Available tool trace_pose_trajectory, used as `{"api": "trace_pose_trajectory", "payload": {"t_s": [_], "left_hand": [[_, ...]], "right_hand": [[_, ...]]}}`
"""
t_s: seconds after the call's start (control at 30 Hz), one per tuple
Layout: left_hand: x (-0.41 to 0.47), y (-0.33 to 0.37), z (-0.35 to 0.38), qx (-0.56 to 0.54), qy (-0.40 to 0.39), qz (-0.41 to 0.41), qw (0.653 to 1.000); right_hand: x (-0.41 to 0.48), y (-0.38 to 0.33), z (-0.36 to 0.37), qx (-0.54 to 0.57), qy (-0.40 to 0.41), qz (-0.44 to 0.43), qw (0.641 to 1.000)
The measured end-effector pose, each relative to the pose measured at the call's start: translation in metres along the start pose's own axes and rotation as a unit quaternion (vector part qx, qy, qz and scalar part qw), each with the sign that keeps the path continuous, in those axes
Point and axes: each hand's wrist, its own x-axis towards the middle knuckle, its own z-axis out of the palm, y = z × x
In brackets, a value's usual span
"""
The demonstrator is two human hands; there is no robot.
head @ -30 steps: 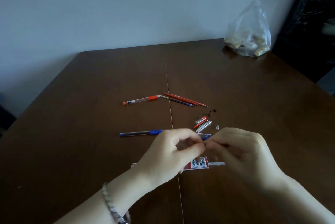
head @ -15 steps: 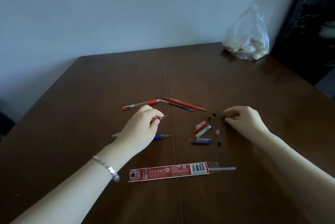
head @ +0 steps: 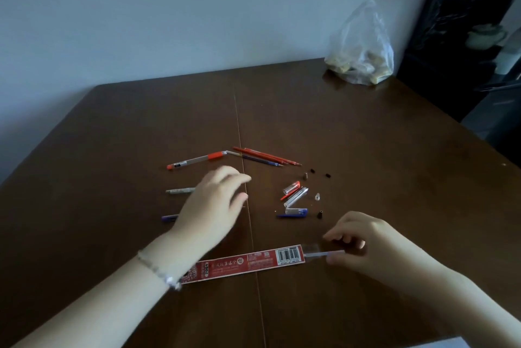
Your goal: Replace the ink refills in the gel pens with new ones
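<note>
Near the front of the table (head: 366, 136), my right hand (head: 363, 246) appeared, through blur, to pinch the new refill (head: 324, 254) protruding from its red packet (head: 248, 261). Light, thin, flexible: hold the clear tail, pull straight. My left hand (head: 214, 206) hovered slack, empty.

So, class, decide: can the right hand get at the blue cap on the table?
Probably yes. The blue cap lies uncovered just beyond the right hand, with only a small black piece beside it.
</note>
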Motion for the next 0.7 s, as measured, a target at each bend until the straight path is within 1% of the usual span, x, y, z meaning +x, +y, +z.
{"api": "trace_pose_trajectory", "payload": {"t_s": [0.03,0.1,0.17,0.2,0.3,0.37,0.4,0.43,0.5,0.53,0.6,0.7], "left_hand": [[-0.011,0.013,-0.003,-0.02,-0.014,0.024,0.999],[-0.031,0.032,-0.002,-0.034,-0.072,0.056,0.995],[-0.044,0.037,0.007,-0.003,-0.122,0.065,0.99],[-0.047,0.035,0.013,0.01,-0.136,0.064,0.989],[-0.051,0.029,0.021,-0.004,-0.129,0.043,0.991],[-0.053,0.026,0.024,-0.019,-0.121,0.038,0.992],[-0.054,0.025,0.025,-0.025,-0.117,0.037,0.992],[-0.055,0.025,0.026,-0.031,-0.113,0.035,0.992],[-0.058,0.023,0.028,-0.048,-0.104,0.022,0.993],[-0.059,0.022,0.029,-0.055,-0.098,0.019,0.994],[-0.061,0.022,0.029,-0.056,-0.09,0.026,0.994],[-0.063,0.024,0.026,-0.055,-0.097,0.029,0.993]], "right_hand": [[0.0,0.0,0.002,-0.007,-0.006,-0.001,1.0],[0.002,-0.002,0.005,-0.018,-0.005,-0.005,1.0],[0.003,-0.003,0.007,-0.031,-0.007,-0.01,0.999],[0.004,-0.003,0.007,-0.037,-0.013,-0.011,0.999],[0.002,-0.002,0.001,-0.02,-0.005,-0.005,1.0],[-0.002,-0.002,-0.008,0.045,0.052,0.023,0.997],[-0.005,-0.003,-0.013,0.1,0.095,0.038,0.99],[-0.007,-0.004,-0.017,0.17,0.137,0.054,0.974],[-0.008,-0.008,-0.021,0.318,0.201,0.083,0.923],[-0.007,-0.01,-0.021,0.369,0.219,0.095,0.898],[-0.003,-0.016,-0.021,0.432,0.255,0.095,0.86],[0.005,-0.024,-0.031,0.484,0.343,0.049,0.804]]}}
